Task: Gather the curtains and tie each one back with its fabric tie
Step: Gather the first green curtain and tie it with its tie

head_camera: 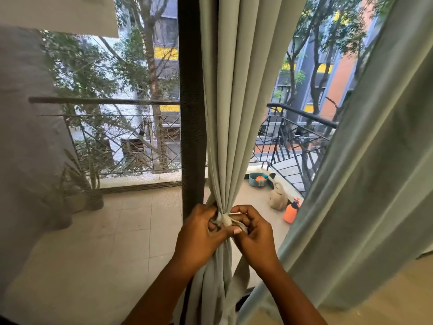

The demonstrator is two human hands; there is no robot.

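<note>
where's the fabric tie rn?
Head view, lower centre: fabric tie wraps the gathered curtain, pinched between left hand and right hand.

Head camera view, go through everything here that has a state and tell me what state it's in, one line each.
Middle curtain: gathered into a tight bunch.
Fabric tie: wrapped round the bunch, being knotted, one end hanging below.
Left hand: grips the tie at the knot.
Right hand: pinches the tie at the knot.
Right curtain: hanging loose, not tied.
Orange spray bottle: upright on the balcony floor.
</note>
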